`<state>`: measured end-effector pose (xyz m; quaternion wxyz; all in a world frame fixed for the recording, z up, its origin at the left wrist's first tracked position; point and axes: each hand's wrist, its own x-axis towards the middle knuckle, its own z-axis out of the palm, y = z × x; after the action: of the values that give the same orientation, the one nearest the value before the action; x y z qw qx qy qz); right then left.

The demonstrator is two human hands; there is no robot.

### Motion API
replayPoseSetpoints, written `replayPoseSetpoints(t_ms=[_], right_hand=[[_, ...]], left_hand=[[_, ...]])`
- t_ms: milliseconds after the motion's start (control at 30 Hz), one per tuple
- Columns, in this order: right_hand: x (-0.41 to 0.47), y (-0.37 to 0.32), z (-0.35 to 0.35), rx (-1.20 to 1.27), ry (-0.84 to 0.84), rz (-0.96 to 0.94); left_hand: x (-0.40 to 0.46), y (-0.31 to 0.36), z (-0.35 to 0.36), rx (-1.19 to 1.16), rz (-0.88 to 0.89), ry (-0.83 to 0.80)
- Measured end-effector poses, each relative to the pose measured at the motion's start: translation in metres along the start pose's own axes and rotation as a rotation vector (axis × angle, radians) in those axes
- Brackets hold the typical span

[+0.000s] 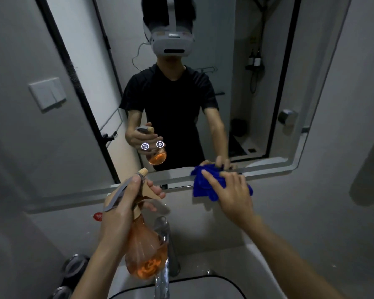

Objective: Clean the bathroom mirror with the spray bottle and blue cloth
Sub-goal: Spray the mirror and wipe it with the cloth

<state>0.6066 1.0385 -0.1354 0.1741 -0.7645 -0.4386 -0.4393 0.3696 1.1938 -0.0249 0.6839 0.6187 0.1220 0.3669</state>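
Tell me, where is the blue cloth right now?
The blue cloth sits under the right hand, pressed at the mirror's bottom edge, right of the spray bottle.

**Orange, blue and grey at the basin**

The spray bottle [146, 253] is clear orange with a brighter orange curled pattern near its base, a tan neck and nozzle, and a grey trigger; the cloth [205, 186] is a solid deep blue; the mirror [225, 87] has a black frame set in a pale grey surround; the walls [20, 147] are plain light grey; the wall switch [48, 96] is white; the tap [164, 251] is shiny silver; two touch icons [152, 145] glow white on the glass.
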Motion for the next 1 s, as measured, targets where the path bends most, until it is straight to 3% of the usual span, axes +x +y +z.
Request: replayPoseSetpoints(t_ms=[67,167,233,300,400,567,633,800,867,1000], right_hand=[[0.02,0.028,-0.02,0.079,0.038,0.13],[0.077,0.051,-0.061,0.278,0.243,0.454],[0.122,0.053,-0.083,0.334,0.382,0.567],[0.158,0.044,-0.094,0.302,0.461,0.562],[0.171,0.011,-0.085,0.244,0.446,0.451],[0.074,-0.038,-0.023,0.011,0.099,0.007],[0.034,-0.033,-0.005,-0.02,0.025,-0.069],[0.007,0.0,-0.007,-0.024,-0.045,-0.011],[0.018,0.006,-0.02,0.047,-0.018,0.117],[0.062,0.002,-0.05,0.269,0.19,0.46]], left_hand=[[-0.002,-0.001,-0.001,-0.02,-0.011,0.012],[-0.003,-0.002,-0.001,-0.029,-0.019,0.029],[-0.002,0.0,0.0,-0.039,-0.012,0.033],[-0.001,0.002,0.0,-0.071,-0.006,0.038],[0.001,0.003,0.002,-0.12,-0.001,0.045],[-0.002,-0.001,0.001,-0.09,-0.002,0.036],[-0.006,-0.001,-0.006,-0.056,0.002,0.048],[-0.017,0.005,-0.03,0.01,0.04,0.135],[-0.021,0.01,-0.038,0.001,0.053,0.168],[-0.028,0.015,-0.053,0.019,0.08,0.184]])
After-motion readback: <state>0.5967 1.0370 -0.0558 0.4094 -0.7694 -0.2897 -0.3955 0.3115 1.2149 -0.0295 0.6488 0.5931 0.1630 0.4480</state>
